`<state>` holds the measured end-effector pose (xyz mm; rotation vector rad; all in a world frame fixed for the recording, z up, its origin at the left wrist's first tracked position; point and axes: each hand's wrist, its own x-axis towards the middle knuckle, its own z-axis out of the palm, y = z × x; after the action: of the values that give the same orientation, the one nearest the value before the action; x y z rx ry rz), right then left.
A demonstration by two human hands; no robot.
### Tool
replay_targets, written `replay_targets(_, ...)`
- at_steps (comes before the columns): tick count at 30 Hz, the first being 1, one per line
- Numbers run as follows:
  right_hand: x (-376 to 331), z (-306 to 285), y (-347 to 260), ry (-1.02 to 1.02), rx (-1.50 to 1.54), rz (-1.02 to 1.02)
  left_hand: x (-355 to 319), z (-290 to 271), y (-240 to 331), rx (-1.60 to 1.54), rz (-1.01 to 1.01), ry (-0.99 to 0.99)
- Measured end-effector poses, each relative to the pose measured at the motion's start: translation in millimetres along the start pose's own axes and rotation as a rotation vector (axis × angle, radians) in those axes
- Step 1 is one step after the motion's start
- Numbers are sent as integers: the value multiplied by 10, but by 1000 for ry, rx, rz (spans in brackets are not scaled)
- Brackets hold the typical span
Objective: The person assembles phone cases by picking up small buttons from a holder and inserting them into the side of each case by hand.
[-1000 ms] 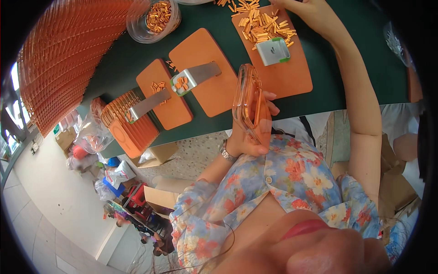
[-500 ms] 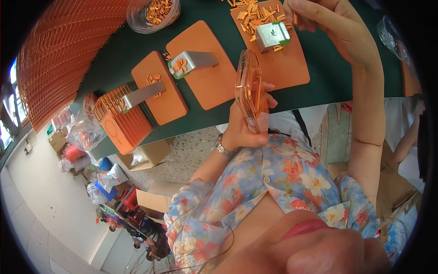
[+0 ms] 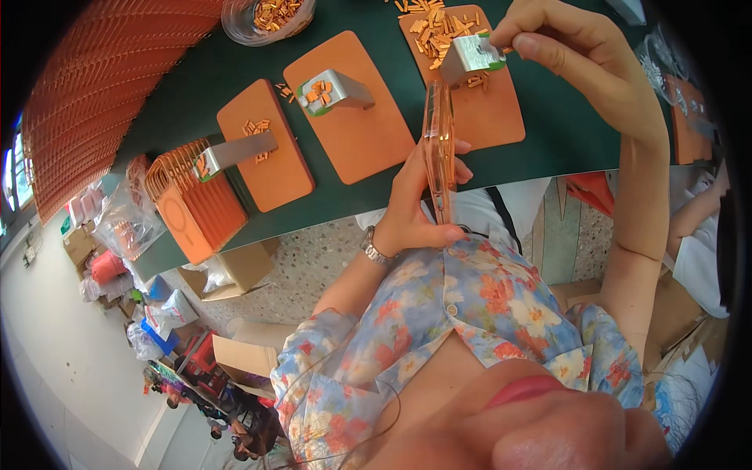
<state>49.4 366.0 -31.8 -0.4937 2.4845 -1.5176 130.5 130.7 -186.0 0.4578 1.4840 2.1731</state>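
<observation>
My left hand (image 3: pixel 411 215), with a metal watch on its wrist, is closed round a clear orange phone case (image 3: pixel 437 157), which stands on edge in front of my shirt. At the far right of the bench, my right hand (image 3: pixel 576 66) pinches a tiny orange piece (image 3: pixel 507 50) between thumb and fingertips. Those fingertips are at the green-edged end of a bent metal bracket (image 3: pixel 474 55). This bracket stands on an orange board (image 3: pixel 497 117) strewn with small orange pieces (image 3: pixel 439 35).
Further left, two more orange boards (image 3: pixel 356 149) (image 3: pixel 286 172) carry metal brackets and small pieces. A row of orange cases (image 3: pixel 200 223) stands at the bench's left end, below a large orange stack (image 3: pixel 102 102). A clear tub (image 3: pixel 235 27) of pieces sits behind. Another person's arm (image 3: pixel 697 215) shows at right.
My right hand has come down to the bracket's end with the small piece. The phone case in my left hand has turned more edge-on.
</observation>
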Motion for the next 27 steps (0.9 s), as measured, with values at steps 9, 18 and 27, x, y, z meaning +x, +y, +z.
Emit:
replay_targets(9,635,27,466,-483,628,-730,12,-16,-60,-37,-21,-44)
replay_targets(18,288,-126,166,-201,347,119,87,84,83,117,-41,-221)
replay_targets(27,578,483,734,232,671,-454,719,415,372,-132,-274,45)
